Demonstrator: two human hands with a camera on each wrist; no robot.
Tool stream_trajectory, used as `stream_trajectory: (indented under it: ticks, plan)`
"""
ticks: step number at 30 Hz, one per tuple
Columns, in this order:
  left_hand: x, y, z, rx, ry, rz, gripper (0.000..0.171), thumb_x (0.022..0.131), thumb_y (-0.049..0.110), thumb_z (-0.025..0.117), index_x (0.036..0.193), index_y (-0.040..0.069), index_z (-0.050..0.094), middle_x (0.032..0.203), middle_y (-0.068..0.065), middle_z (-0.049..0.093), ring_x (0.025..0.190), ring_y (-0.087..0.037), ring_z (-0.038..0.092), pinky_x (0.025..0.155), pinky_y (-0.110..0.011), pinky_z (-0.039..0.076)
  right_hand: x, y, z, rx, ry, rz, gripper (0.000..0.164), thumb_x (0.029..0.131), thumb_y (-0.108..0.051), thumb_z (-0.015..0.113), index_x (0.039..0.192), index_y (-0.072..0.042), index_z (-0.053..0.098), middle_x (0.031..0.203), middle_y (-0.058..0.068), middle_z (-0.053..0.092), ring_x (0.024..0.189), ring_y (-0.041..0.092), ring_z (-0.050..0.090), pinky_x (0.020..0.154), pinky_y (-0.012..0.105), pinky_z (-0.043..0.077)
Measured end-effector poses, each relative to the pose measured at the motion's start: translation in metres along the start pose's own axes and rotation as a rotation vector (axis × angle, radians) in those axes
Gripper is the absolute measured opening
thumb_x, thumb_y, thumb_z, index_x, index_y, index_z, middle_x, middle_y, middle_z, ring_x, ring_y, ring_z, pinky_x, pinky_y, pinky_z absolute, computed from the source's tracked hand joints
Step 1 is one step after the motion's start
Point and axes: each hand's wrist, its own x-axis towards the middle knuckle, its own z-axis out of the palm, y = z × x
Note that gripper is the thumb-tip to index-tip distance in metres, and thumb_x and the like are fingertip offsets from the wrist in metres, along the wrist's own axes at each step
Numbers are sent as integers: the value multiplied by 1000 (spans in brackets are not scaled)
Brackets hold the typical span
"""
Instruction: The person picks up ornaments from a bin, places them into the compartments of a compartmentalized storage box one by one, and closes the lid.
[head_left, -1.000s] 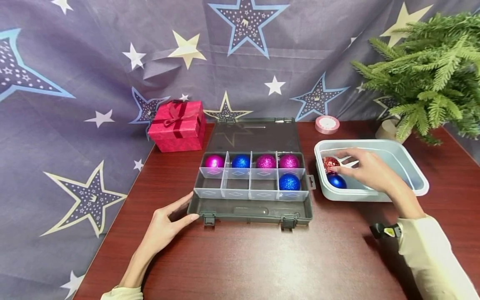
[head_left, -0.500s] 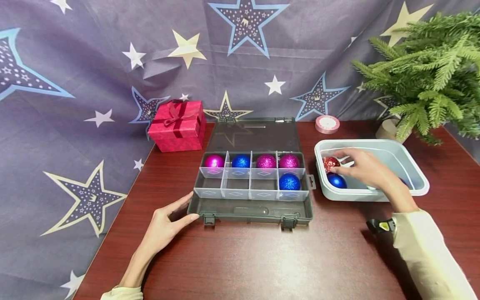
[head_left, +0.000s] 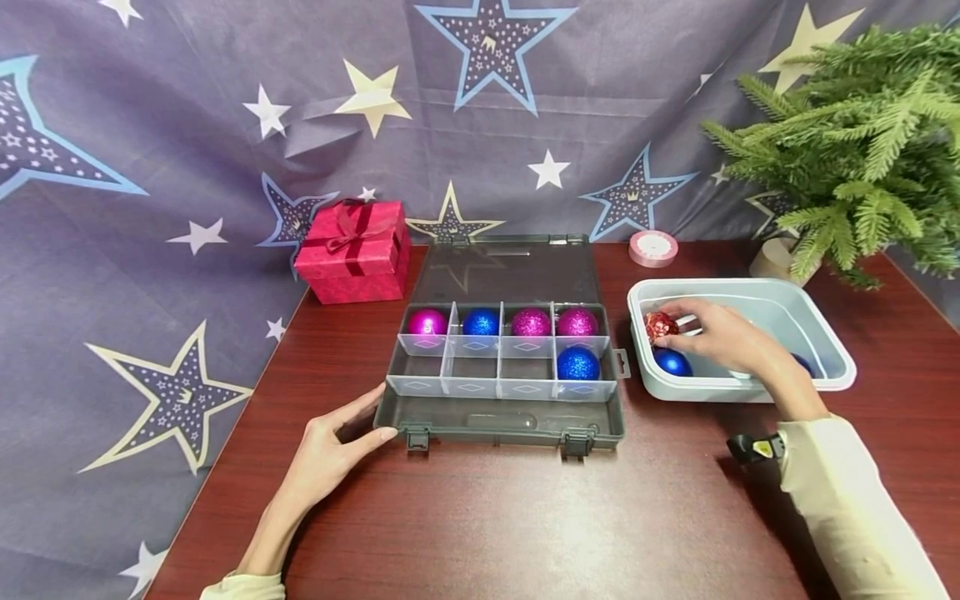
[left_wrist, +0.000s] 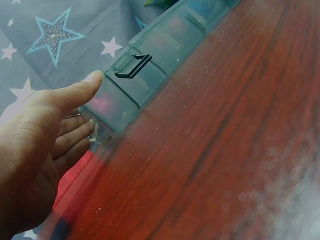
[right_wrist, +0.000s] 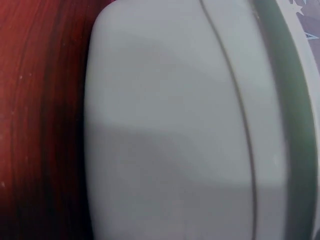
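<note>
In the head view, my left hand [head_left: 330,450] rests against the left front corner of a dark see-through compartment box [head_left: 498,421]. Its thumb touches the front, and its fingers lie along the side with little bend. The lid stands folded back. Shiny pink, glittery magenta and blue Christmas balls sit in the back row; one glittery blue ball [head_left: 578,364] sits in the middle row, far right. My right hand [head_left: 726,335] reaches into a pale blue tub [head_left: 838,379] and pinches a red Christmas ball [head_left: 661,326] between thumb and fingers. Beside it lies a smooth blue ball [head_left: 672,362].
A red gift box [head_left: 354,258] stands behind the compartment box on the left. Behind the tub are a pink ribbon roll [head_left: 653,248] and a small artificial fir tree [head_left: 862,158]. Another dark blue ball [head_left: 802,363] shows partly behind my right wrist.
My right forearm has shifted slightly left and the wrist has moved, uncovering part of the dark blue ball. The right fingers stay at the red ball. The left hand keeps its place.
</note>
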Motion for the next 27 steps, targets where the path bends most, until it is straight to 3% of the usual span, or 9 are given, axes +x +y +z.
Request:
stream_trajectory:
  ticks: [27]
  plan:
    - [0, 1, 1, -18, -1, 36, 61, 87, 12, 86, 144, 15, 64, 128, -9, 71, 118, -25, 67, 95, -16, 50, -18, -8, -10, -36, 114, 4, 47, 96, -16, 74, 135, 6, 60, 119, 28, 69, 103, 43, 69, 89, 58, 51]
